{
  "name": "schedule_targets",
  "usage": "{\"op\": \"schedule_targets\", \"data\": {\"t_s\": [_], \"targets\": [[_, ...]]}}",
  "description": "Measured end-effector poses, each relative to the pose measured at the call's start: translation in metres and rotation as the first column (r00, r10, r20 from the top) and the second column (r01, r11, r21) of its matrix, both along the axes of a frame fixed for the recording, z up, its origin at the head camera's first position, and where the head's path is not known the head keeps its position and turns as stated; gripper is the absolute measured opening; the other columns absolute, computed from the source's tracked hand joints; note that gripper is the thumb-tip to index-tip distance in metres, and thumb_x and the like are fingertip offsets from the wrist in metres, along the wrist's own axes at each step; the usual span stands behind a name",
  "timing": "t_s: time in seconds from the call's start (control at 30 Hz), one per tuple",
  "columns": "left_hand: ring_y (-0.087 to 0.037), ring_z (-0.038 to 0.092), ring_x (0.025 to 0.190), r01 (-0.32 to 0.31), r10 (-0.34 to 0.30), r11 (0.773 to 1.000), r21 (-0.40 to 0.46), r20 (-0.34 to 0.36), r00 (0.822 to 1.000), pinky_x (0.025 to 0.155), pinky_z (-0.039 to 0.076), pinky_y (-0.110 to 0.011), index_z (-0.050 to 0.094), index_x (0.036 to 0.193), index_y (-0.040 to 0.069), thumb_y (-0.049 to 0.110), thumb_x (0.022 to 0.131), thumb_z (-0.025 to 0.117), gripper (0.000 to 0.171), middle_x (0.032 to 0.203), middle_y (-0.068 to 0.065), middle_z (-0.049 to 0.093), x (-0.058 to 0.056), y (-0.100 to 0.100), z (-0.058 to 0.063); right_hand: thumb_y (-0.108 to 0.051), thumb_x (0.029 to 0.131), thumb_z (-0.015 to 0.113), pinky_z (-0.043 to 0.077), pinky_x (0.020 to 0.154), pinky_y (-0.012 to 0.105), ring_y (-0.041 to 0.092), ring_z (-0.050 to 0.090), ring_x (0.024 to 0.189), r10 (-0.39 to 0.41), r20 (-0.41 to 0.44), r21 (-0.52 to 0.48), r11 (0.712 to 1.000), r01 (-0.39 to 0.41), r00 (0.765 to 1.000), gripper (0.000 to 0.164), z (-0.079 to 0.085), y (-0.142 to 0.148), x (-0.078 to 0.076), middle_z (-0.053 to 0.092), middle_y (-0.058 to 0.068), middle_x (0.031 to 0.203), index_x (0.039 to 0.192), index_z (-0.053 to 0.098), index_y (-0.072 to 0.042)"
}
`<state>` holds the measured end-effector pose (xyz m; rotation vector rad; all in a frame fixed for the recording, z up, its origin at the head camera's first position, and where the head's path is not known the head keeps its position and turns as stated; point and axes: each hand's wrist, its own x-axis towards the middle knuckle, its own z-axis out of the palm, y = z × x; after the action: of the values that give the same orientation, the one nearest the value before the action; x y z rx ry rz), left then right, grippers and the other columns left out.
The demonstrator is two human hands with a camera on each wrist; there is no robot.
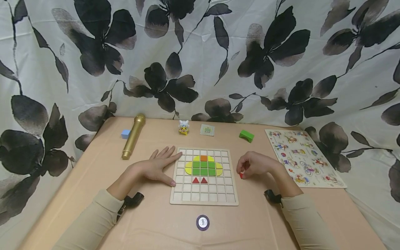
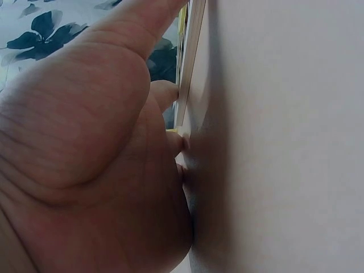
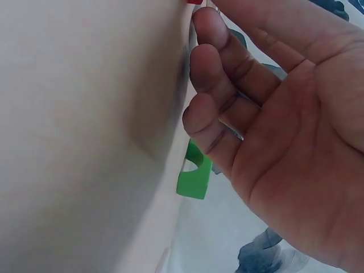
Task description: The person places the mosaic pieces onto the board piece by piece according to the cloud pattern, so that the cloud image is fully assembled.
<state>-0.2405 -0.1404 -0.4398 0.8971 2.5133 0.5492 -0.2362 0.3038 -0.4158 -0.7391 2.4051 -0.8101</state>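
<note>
A wooden grid board [image 1: 204, 198] lies in the middle of the table, with green, yellow and orange tiles and two red triangles [image 1: 199, 180] set in it. My left hand [image 1: 157, 166] lies flat with straight fingers against the board's left edge [image 2: 190, 74]. Just right of the board, my right hand [image 1: 251, 165] has its fingers curled and pinches a small red piece [image 1: 241, 175] against the table. The right wrist view shows only a red sliver [image 3: 195, 1] of that piece at the top edge.
A gold cylinder [image 1: 133, 136] and a blue block [image 1: 125, 133] lie at the back left. A small toy figure [image 1: 183, 127], a pattern card [image 1: 207, 130] and a green arch block [image 1: 246, 135] sit behind the board. A picture puzzle board [image 1: 303, 157] lies at right.
</note>
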Motion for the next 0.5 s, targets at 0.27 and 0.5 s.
{"op": "schedule_targets", "data": {"t_s": [0.27, 0.5], "targets": [[-0.040, -0.011, 0.162, 0.000, 0.000, 1.000, -0.004, -0.008, 1.000, 0.125, -0.009, -0.068, 0.015, 0.169, 0.028, 0.071, 0.077, 0.079, 0.120, 0.176, -0.014, -0.007, 0.0000, -0.0009, -0.0016, 0.000, 0.084, 0.082, 0.052, 0.068, 0.024, 0.016, 0.062, 0.076, -0.034, -0.021, -0.051, 0.998, 0.033, 0.999, 0.013, -0.0030, -0.0050, -0.0020, 0.073, 0.000, 0.083, 0.087, 0.074, -0.010], [-0.040, -0.011, 0.162, -0.003, 0.003, 1.000, -0.002, -0.006, 1.000, 0.125, -0.009, -0.067, 0.016, 0.169, 0.028, 0.071, 0.077, 0.079, 0.120, 0.176, -0.014, -0.007, 0.0003, -0.0003, -0.0014, 0.001, 0.087, 0.079, 0.053, 0.070, 0.025, 0.018, 0.063, 0.077, -0.077, -0.054, -0.164, 0.984, 0.067, 0.996, 0.014, -0.0003, -0.0080, -0.0014, 0.075, 0.003, 0.087, 0.089, 0.074, -0.012]]}}
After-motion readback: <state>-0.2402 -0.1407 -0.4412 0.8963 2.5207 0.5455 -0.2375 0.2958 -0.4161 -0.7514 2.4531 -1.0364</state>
